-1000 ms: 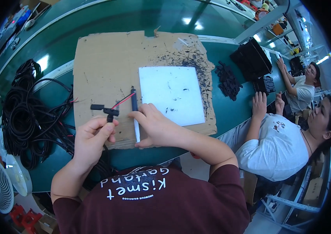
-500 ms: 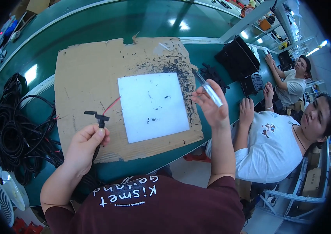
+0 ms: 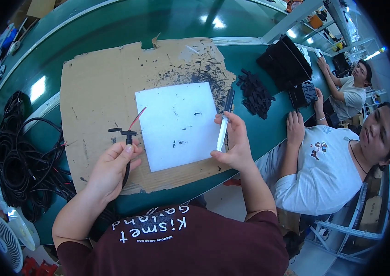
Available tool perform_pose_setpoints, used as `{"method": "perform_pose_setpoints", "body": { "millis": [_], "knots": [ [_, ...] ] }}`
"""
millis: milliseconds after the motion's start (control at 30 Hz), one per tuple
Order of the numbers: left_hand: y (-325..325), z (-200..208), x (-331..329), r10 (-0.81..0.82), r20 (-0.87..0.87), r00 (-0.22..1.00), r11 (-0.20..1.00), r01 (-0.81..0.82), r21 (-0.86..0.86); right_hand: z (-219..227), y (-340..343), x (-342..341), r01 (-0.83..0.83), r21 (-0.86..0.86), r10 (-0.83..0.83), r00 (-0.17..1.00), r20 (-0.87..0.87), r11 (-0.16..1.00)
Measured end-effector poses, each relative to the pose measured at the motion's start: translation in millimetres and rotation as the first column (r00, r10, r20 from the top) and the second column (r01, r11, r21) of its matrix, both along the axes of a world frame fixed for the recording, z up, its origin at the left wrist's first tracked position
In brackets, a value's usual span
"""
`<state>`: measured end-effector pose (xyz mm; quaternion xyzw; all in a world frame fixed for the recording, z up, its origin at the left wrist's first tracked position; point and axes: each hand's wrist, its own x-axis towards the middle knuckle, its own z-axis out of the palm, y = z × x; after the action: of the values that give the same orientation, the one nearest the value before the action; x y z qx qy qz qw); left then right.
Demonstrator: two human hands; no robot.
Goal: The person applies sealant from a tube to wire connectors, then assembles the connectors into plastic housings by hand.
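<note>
My left hand [image 3: 114, 168] is closed round a black cable [image 3: 126, 171], its end held upright over the cardboard. At that end sits a black T-shaped plastic piece [image 3: 128, 133], with a small dark flap sticking out to its left and thin red and black wires [image 3: 137, 118] rising from it. In my right hand [image 3: 235, 145], thumb and fingers grip the silver handle of a utility knife [image 3: 222, 131], its dark blade pointing away from me. The knife is above the right edge of a white square board [image 3: 172, 156], apart from the cable.
A worn cardboard sheet [image 3: 84, 115] with black scraps lies under the board. Coiled black cables [image 3: 17, 161] heap at the left. Black strips [image 3: 254, 94] pile at right, near a black bin [image 3: 284, 64]. A seated co-worker [image 3: 314, 170] is close on my right; a fan [image 3: 4, 239] stands lower left.
My right hand has come down and inward with the knife, now over the board's right edge. My left hand has shifted slightly right with the cable.
</note>
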<state>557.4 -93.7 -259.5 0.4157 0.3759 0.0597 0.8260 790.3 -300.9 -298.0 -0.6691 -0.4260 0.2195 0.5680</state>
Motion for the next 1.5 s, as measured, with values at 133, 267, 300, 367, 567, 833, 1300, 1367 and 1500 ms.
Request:
{"method": "perform_pose_setpoints", "body": {
  "millis": [133,267,300,367,567,833,1300,1367,1500],
  "knots": [
    [-0.3,1.7,6.8,-0.032,-0.025,0.999,0.997,0.031,-0.067,-4.2,-0.3,0.7,0.003,-0.002,-0.003,0.998,-0.057,1.0],
    [-7.3,6.0,5.7,-0.068,0.03,0.997,0.997,0.069,-0.03,-6.4,1.0,0.9,0.043,0.054,-0.036,0.992,-0.119,0.998],
    [-8.9,6.2,3.6,-0.095,0.063,0.993,0.995,0.096,-0.009,-7.0,1.4,0.6,0.061,0.063,-0.052,0.99,-0.132,0.996],
    [-11.6,8.2,-0.4,-0.117,0.063,0.991,0.993,0.115,0.029,-5.9,3.0,-0.5,0.06,0.094,-0.043,0.984,-0.174,0.994],
    [-12.9,27.4,-31.3,-0.103,0.019,0.995,0.992,0.101,0.074,-4.9,16.4,-34.3,-0.088,0.168,0.143,0.927,-0.348,0.982],
    [36.2,40.1,-84.0,0.301,0.215,0.929,0.755,-0.37,0.541,21.3,10.0,-24.1,-0.26,0.255,0.354,0.813,-0.462,0.931],
    [36.8,-12.5,-10.2,-0.093,0.183,0.979,0.994,0.082,0.065,-2.9,25.7,0.5,-0.041,0.417,0.417,0.188,-0.889,0.908],
    [30.9,-11.6,-9.1,-0.088,0.181,0.979,0.994,0.074,0.085,11.8,24.8,-0.3,-0.146,0.359,0.388,0.307,-0.869,0.922],
    [27.7,-9.6,-6.2,-0.046,0.166,0.985,0.995,0.03,0.098,38.4,37.6,10.7,-0.58,-0.277,0.537,0.814,-0.221,0.766]
  ]
}}
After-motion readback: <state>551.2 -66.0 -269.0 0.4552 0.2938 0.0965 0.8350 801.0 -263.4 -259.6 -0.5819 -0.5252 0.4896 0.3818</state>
